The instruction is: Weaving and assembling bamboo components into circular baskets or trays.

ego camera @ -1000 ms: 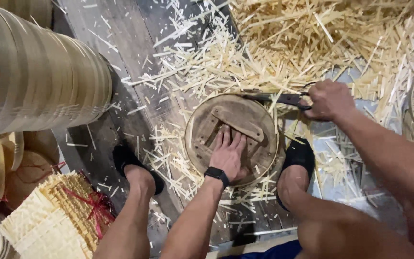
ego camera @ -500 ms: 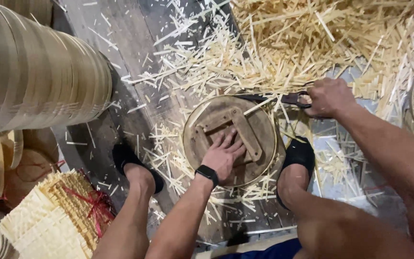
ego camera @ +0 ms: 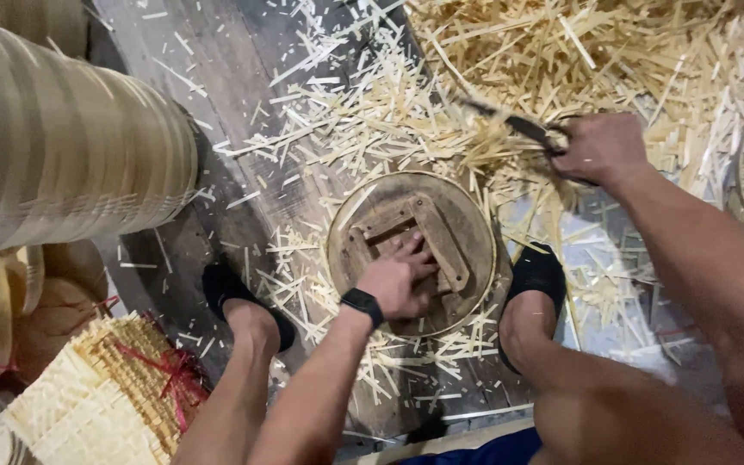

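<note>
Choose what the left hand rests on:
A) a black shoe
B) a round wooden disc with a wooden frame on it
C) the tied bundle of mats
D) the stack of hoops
B: the left hand lies on the round wooden disc, fingers on its frame.

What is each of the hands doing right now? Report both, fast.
Left hand: open, fingers pressed flat on the round wooden form, holding nothing.
Right hand: closed around the handle of a dark blade, raised over the bamboo slivers.
</note>
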